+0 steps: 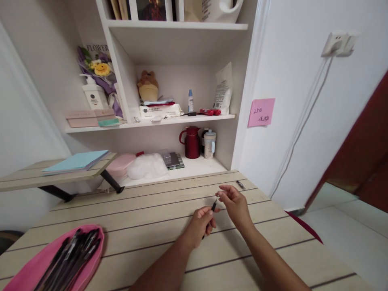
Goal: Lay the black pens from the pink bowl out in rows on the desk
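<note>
My left hand (198, 224) is wrapped round a slim black pen (214, 205), whose narrow tip points up and away from me. Just above that tip, my right hand (238, 207) has its thumb and index finger pinched together. Whatever lies between those fingertips is too small to make out. Beyond the right hand, a short clear and dark pen-like piece (240, 184) lies on the wooden table (145, 226). At the lower left, a pink tray (98, 258) holds several dark pens (68, 256).
A small raised stand (18, 178) with blue paper (77, 159) occupies the table's left back. Behind the table, the white shelf (172, 123) carries a plush toy, a bottle and red items. Below are a red jug (192, 142), a cup (209, 144) and a white bag (147, 166).
</note>
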Demonstrator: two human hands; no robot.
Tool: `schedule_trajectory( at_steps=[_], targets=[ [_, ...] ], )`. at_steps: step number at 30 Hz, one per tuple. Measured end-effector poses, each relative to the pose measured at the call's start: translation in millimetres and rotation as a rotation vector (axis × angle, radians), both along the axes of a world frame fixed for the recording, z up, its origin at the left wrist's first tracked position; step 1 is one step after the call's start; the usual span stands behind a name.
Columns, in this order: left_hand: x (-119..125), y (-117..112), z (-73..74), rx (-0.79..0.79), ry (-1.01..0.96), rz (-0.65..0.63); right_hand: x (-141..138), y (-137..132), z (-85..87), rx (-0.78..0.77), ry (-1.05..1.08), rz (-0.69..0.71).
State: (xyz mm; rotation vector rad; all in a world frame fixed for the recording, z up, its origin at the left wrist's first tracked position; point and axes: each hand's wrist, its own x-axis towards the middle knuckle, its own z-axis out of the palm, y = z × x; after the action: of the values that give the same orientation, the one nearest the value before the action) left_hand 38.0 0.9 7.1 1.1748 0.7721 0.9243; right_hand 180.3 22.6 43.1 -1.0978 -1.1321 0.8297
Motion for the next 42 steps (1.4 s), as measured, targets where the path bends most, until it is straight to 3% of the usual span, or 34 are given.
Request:
schedule_trajectory(
  at_steps=[11,18,22,42],
  targets=[
    [-0.1,2.0,-3.5,0.023,-0.024,0.01,-12.5,-11.3,-2.1,-0.05,0.049,0.095],
    [0.2,1.6,-2.6,0.037,-0.027,0.015,-4.3,-16.1,-0.6,-0.148,0.179,0.217],
    [-0.5,1.2,-2.4,0.054,-0.011,0.002,-0.1,-17.1,-2.1,-0.186,0.145,0.283],
    [-1.6,1.1,-1.1,0.072,0.026,-0.028,0.7,-16.0,-6.1,-0.261,0.221,0.303]
  ],
)
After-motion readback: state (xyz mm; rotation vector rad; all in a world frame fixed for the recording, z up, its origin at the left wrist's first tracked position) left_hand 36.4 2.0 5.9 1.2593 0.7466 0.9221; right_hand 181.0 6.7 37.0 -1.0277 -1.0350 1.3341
